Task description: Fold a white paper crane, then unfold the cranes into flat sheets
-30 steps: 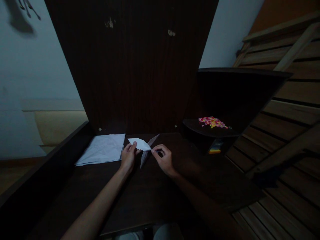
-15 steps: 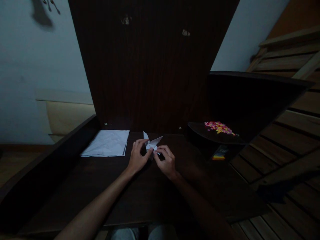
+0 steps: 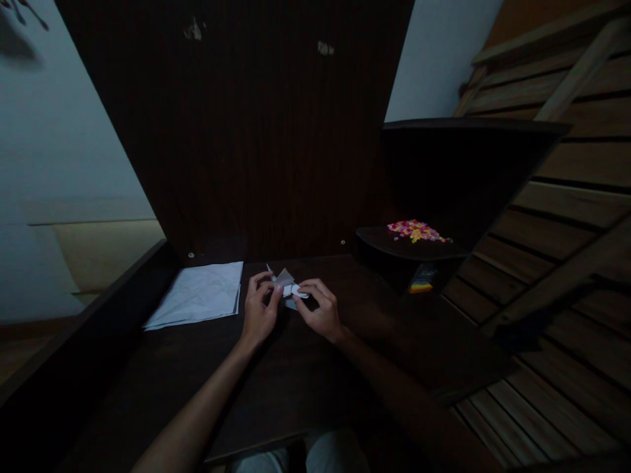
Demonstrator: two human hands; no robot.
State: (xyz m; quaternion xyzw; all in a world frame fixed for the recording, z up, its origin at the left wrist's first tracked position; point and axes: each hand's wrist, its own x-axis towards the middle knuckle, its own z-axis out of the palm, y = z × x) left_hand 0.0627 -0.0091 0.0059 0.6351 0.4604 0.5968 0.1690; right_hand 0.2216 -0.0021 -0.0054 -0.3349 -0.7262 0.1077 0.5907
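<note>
A small piece of folded white paper (image 3: 290, 290) with pointed flaps is held between my two hands over the dark desk. My left hand (image 3: 260, 309) pinches its left side, thumb toward me and fingers behind. On the other side, my right hand (image 3: 320, 307) grips the right end between thumb and fingers. One flap stands up as a triangle near my left fingertips, and a thin point shows above them. Parts of the paper are hidden behind the fingers.
White sheets (image 3: 197, 293) lie stacked to the left of my hands. At the right, a corner shelf (image 3: 377, 242) carries a heap of small pink, red and yellow pieces (image 3: 417, 230). Under it sits a packet with a yellow stripe (image 3: 421, 279). A dark panel (image 3: 246, 151) rises behind the desk.
The folded paper has been turned in my hands, so its flaps point differently and the wide wing shape no longer shows. My view has tilted and shifted slightly.
</note>
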